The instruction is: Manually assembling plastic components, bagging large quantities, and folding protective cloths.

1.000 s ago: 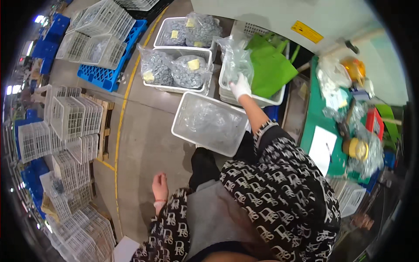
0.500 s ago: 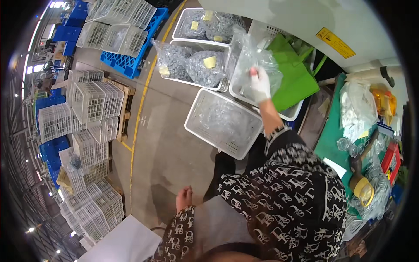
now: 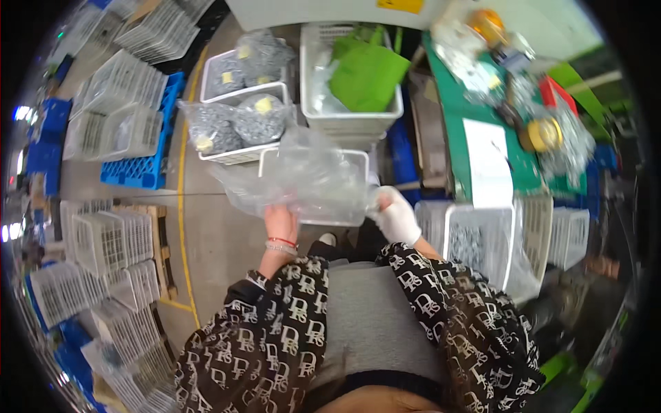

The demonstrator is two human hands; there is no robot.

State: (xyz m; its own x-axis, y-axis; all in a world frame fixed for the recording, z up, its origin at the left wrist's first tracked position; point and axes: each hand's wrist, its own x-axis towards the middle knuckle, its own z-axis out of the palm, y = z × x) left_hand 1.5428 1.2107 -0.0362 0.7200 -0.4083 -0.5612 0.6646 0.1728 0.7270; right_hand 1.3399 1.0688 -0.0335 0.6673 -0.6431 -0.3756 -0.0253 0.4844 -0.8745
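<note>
A large clear plastic bag (image 3: 318, 180) is spread between my two hands, above a white plastic basket (image 3: 333, 223) in front of me. My bare left hand (image 3: 281, 221), with a red cord and a pale bracelet at the wrist, grips the bag's near left part. In a white glove, my right hand (image 3: 397, 219) is closed on the bag's right edge. The film covers most of the basket's inside and part of my left fingers. Just behind lie filled clear bags of small grey parts (image 3: 260, 118) with yellow labels, in white baskets.
Beyond my right hand stands a deep white basket (image 3: 351, 124) with a green bag (image 3: 368, 76). A green-topped table (image 3: 447, 89) at right carries paper (image 3: 487, 158) and a yellow tape roll (image 3: 544, 134). White crates (image 3: 103, 241) on pallets line the left.
My right hand has come back from the far basket with the clear bag. My left hand has risen from low at my side and taken hold of it. The view has turned right.
</note>
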